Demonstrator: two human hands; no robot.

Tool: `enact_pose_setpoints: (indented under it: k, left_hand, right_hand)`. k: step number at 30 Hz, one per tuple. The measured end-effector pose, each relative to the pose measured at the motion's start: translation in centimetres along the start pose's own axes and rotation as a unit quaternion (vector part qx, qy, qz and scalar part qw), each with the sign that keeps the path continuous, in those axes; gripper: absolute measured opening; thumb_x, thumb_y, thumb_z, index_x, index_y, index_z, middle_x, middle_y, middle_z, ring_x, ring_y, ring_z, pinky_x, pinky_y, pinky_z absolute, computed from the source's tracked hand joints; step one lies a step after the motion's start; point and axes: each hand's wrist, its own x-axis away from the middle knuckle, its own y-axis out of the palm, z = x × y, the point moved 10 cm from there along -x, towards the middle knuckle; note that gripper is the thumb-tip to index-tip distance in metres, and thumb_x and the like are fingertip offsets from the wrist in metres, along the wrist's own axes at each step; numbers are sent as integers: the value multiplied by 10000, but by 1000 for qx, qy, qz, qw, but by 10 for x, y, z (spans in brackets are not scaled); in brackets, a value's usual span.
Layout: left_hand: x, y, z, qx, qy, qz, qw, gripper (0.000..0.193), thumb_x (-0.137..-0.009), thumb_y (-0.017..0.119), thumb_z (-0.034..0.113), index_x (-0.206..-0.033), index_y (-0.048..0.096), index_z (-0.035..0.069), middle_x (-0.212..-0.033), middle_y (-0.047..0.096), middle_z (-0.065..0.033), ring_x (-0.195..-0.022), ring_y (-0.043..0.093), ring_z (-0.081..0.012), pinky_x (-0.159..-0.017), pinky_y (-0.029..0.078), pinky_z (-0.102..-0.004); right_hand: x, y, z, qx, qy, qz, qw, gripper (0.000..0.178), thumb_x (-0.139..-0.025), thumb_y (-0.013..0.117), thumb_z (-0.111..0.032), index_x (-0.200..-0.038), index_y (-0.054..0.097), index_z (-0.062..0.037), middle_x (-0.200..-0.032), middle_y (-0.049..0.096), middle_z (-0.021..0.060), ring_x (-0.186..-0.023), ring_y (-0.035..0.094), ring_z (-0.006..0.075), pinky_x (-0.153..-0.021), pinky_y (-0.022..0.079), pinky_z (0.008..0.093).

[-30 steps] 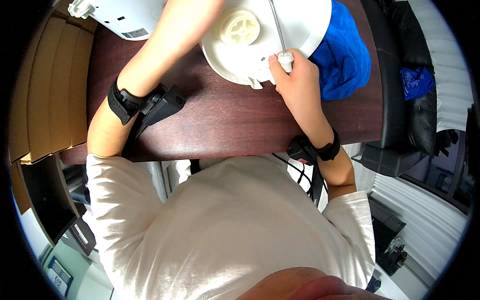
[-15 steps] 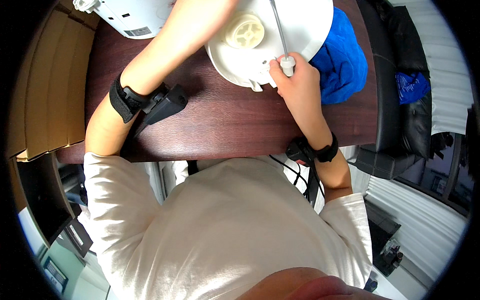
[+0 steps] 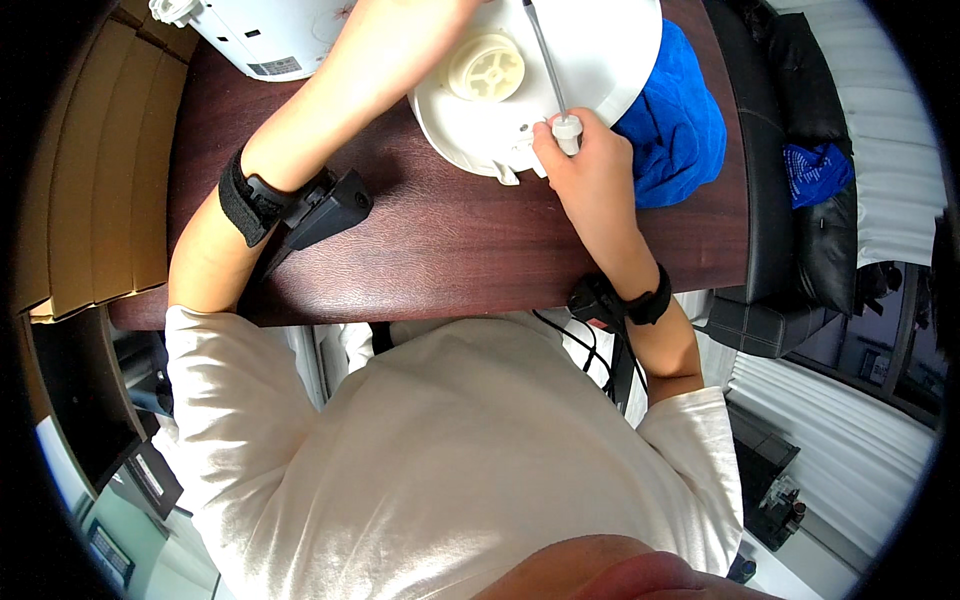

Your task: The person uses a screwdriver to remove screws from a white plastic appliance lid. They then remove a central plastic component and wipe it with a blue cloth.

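My right hand (image 3: 590, 160) is wrapped around the pale handle of a screwdriver (image 3: 545, 60), whose long metal shaft points up and away past the top edge, so its tip is out of sight. Below the shaft is a white rounded plastic housing (image 3: 460, 135), with a cream round spoked part (image 3: 487, 68) standing on it. My left forearm (image 3: 340, 110) reaches across the table to the top edge; the left hand itself lies outside the picture. A blue cloth (image 3: 680, 130) lies to the right, beside my right hand and the housing.
The dark brown table (image 3: 450, 240) carries a white appliance body (image 3: 275, 35) at the far left. Cardboard boxes (image 3: 100, 160) stand along the left side. A black sofa (image 3: 775, 200) with a blue item (image 3: 818, 175) on it is to the right. Black cables (image 3: 590, 350) hang below the table edge.
The screwdriver and right hand have shifted slightly left, with the shaft leaning a little more to the left. The whole view has also moved slightly. The grip is unchanged.
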Motion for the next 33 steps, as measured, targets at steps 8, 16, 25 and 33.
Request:
enact_pose_setpoints:
  k: [8,16,25,33]
  left_hand:
    - [0,-1,-1,-1,-8,4,1000,447,-761,422,12,-1189,510,-79,-1086,592,-141,-1025,544,-192,-922,409,-280]
    - [-2,-2,-8,-1,-57,20,998,433,-769,433,10,-1183,515,-86,-1079,598,-147,-1017,553,-193,-913,419,-277]
    - [-1,-2,-4,10,-26,12,1000,424,-773,442,12,-1179,520,-83,-1076,601,-138,-1012,555,-185,-907,423,-275]
    - [-3,-5,-10,3,-10,10,1000,412,-776,446,15,-1169,526,-80,-1065,600,-138,-1003,553,-186,-898,423,-274]
  right_hand:
    - [-2,-1,-12,42,-52,-1,998,292,-735,671,-153,-926,605,58,-672,624,225,-636,651,335,-596,520,378]
    - [-2,0,-17,58,-77,-16,995,277,-741,664,-171,-899,603,49,-656,618,212,-622,645,337,-585,512,384]
    - [-1,1,-15,53,-74,-14,996,265,-746,664,-175,-876,602,47,-654,614,215,-620,642,339,-574,508,387]
    - [-1,1,-18,20,-93,-8,995,251,-730,673,-127,-915,596,23,-647,613,205,-609,642,333,-553,503,372]
